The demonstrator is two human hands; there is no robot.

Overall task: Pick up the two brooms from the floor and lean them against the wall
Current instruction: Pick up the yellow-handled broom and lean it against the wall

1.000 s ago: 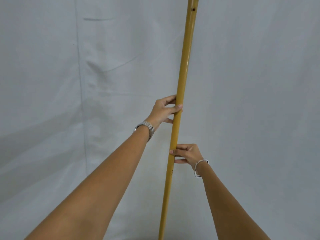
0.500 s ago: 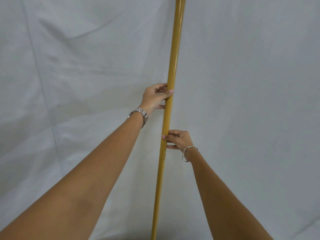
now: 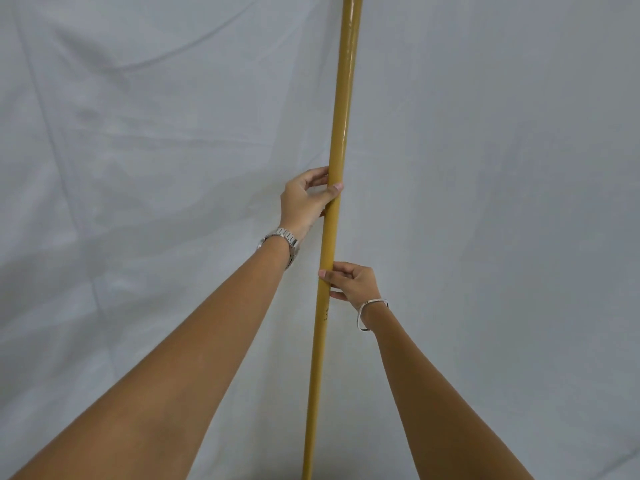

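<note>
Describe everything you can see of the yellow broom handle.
The yellow broom handle is a long, smooth, glossy round pole, possibly painted wood, standing nearly upright with its top tilted slightly right before a white cloth backdrop. Small dark marks show low on it. The left hand grips it higher, the right hand lower. Both ends run out of frame; no bristles are visible.

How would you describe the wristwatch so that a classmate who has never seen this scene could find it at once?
Start at the white cloth backdrop and the yellow broom handle standing nearly upright before it. The left hand grips that handle higher up; the wristwatch sits on its wrist. Its broad metal links differ from the thin bracelet on the other wrist.
</note>
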